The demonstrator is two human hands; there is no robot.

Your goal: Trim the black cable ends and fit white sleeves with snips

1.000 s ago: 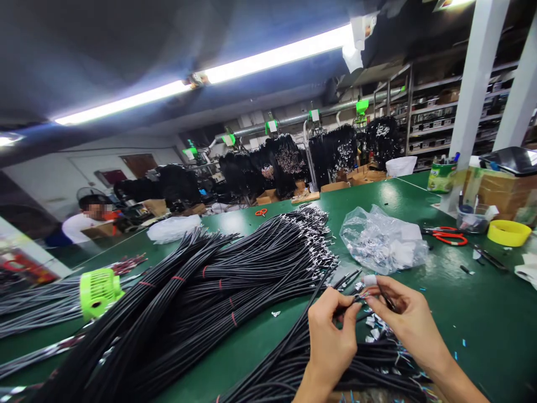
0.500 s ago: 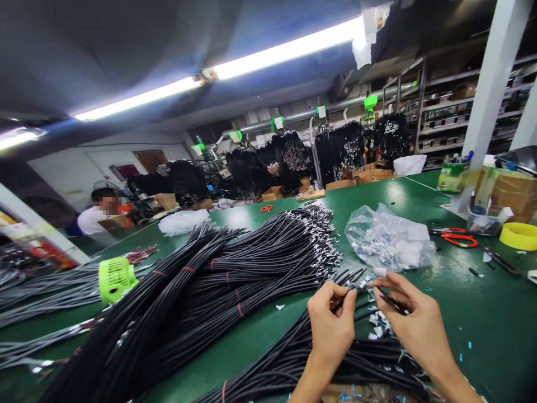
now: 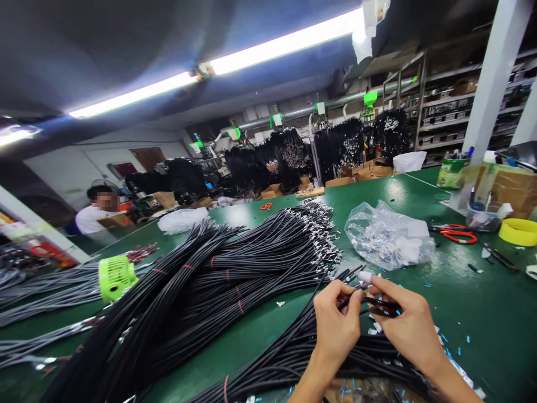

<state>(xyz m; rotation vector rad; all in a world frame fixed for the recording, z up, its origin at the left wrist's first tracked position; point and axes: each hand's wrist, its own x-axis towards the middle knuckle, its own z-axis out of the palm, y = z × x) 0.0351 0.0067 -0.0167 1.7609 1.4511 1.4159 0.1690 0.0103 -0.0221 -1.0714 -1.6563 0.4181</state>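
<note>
My left hand (image 3: 335, 324) is closed in a pinch on the end of a thin black cable (image 3: 302, 327) that trails off to the lower left. My right hand (image 3: 405, 324) is closed too, its fingertips meeting the left hand's at the cable end; a white cover sits on its forefinger and a slim dark piece lies across its fingers. Both hands hover over a low heap of black cables (image 3: 369, 364) and small white connector bits (image 3: 373, 327). A big bundle of black cables (image 3: 218, 285) tied with red bands spreads left of the hands.
A clear plastic bag of small parts (image 3: 388, 238) lies just beyond the hands. Red-handled scissors (image 3: 457, 234), a yellow tape roll (image 3: 520, 231) and boxes stand at the right. A green fan (image 3: 115, 277) sits at the left. Another person (image 3: 98, 210) is seated far left.
Both hands stayed joined at the cable end and shifted slightly lower right in view. The camera swung a little, moving the table contents rightward.
</note>
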